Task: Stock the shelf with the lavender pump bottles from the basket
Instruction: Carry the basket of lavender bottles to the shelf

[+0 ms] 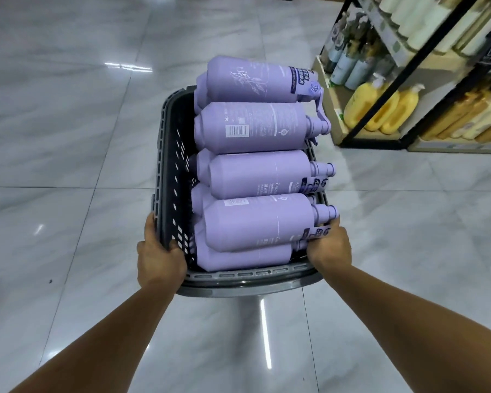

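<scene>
basket [172, 154]: dark grey, heaped with lavender pump bottles [253, 127] lying sideways, pumps right | left hand [160, 258] grips near-left rim | right hand [328, 245] grips near-right rim | shelf [380, 89]: yellow jugs [376, 104]

Floor [68, 109]: large glossy tiles, pale grey marbling, thin dark joints, with bright streak reflections of overhead lighting. Upper right: shelving unit [374, 143], black metal frame with pale boards, stocked with yellow jugs [360, 106], cream bottles [408, 21] and blue-green bottles [342, 68].
</scene>
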Action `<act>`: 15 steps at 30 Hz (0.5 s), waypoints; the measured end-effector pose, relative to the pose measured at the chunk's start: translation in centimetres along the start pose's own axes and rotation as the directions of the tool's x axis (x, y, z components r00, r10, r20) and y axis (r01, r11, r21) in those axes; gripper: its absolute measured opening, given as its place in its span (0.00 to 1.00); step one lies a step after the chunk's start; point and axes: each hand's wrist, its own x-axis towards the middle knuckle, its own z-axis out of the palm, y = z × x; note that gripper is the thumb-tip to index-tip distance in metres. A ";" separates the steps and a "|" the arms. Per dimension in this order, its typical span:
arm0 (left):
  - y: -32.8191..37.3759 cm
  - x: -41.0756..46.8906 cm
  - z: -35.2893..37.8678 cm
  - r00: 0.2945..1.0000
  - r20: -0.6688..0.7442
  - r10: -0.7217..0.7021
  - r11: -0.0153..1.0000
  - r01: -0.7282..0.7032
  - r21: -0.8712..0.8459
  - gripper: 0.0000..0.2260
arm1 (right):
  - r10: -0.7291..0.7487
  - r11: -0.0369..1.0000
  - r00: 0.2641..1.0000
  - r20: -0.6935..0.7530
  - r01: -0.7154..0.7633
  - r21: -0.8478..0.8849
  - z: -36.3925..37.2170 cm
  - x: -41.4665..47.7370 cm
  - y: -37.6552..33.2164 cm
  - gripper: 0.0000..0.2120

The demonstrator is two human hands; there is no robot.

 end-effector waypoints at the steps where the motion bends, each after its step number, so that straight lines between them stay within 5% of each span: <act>1: 0.9 1.7 0.4 1.000 -0.004 0.000 1.000 0.000 0.001 0.31 | 0.009 1.000 1.000 -0.005 -0.009 -0.001 0.4 1.5 -1.2 0.19; 15: 15.7 26.7 6.4 1.000 0.021 0.023 1.000 -0.023 0.003 0.32 | 0.006 1.000 1.000 0.026 -0.007 0.023 4.0 23.6 -19.1 0.20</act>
